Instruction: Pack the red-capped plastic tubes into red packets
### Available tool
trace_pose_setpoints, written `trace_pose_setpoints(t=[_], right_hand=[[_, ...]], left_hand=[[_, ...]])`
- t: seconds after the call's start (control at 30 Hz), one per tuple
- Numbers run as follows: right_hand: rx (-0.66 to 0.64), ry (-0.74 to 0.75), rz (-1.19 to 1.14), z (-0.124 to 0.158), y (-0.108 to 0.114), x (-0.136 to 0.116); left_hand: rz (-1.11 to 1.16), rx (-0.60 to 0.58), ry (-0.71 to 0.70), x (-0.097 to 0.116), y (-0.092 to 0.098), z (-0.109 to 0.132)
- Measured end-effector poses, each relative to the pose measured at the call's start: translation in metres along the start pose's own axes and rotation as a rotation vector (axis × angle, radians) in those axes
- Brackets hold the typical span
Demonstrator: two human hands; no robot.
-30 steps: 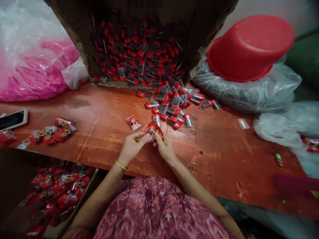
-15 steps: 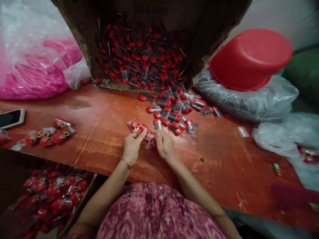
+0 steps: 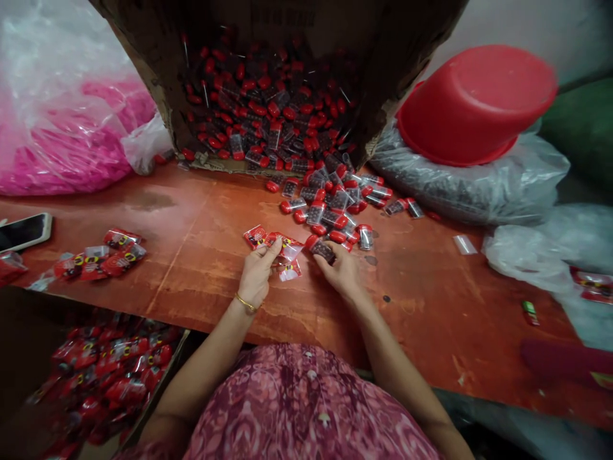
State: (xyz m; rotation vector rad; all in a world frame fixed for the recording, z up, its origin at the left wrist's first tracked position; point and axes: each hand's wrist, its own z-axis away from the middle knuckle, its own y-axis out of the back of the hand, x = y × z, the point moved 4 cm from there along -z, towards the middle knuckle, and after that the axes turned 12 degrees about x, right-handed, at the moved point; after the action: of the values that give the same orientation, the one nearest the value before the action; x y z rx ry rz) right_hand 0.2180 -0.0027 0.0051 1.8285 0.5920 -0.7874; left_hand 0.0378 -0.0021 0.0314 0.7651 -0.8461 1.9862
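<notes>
My left hand (image 3: 256,275) pinches a red printed plastic packet (image 3: 290,248) between thumb and fingers; other red packets (image 3: 253,235) lie under and beside it on the table. My right hand (image 3: 342,271) grips a small clear container with a red cap and dark contents (image 3: 322,249), its red end pointing left toward the packet. The container and the packet are close together, and I cannot tell whether they touch. Just beyond my hands lies a loose pile of similar red-capped containers (image 3: 330,217), spilling from a cardboard box (image 3: 165,105) on its side.
Several filled red packets (image 3: 98,262) and a phone (image 3: 26,231) lie on the left. A box of packets (image 3: 115,364) stands below the table edge. Pink-filled bags (image 3: 62,147) sit back left. A red tub (image 3: 479,102) rests on a plastic bag (image 3: 440,185) at the right.
My right hand has drawn away from the packet and now holds a red-capped container. My left hand stays nearly in place, still with the packet.
</notes>
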Motion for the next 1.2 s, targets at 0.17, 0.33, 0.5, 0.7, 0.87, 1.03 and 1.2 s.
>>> trace_pose_setpoints(t=[0.17,0.33,0.5,0.7,0.87,1.03,1.2], right_hand=[[-0.127,-0.317,-0.55,0.03,0.032,-0.01],[-0.275,-0.347,-0.621,0.045,0.039,-0.031],[-0.309,-0.291,-0.592,0.036,0.034,-0.033],[-0.29,-0.346,-0.591,0.033,0.028,-0.03],[-0.227,-0.3,-0.606,0.035,0.026,-0.032],[-0.145,-0.251,-0.618,0.039,0.015,-0.034],[0.049,-0.228,-0.622,0.04,0.005,-0.035]], left_hand=[[-0.082,-0.01,-0.068,-0.004,-0.004,0.003],[-0.144,-0.082,-0.1,-0.007,-0.009,0.004],[-0.195,-0.139,-0.137,-0.008,-0.009,0.003],[-0.185,-0.145,-0.095,-0.01,-0.01,0.001],[-0.151,-0.178,-0.118,-0.012,-0.014,0.003],[-0.075,-0.164,-0.176,-0.024,-0.017,0.007],[0.044,-0.171,-0.09,-0.033,-0.022,0.015]])
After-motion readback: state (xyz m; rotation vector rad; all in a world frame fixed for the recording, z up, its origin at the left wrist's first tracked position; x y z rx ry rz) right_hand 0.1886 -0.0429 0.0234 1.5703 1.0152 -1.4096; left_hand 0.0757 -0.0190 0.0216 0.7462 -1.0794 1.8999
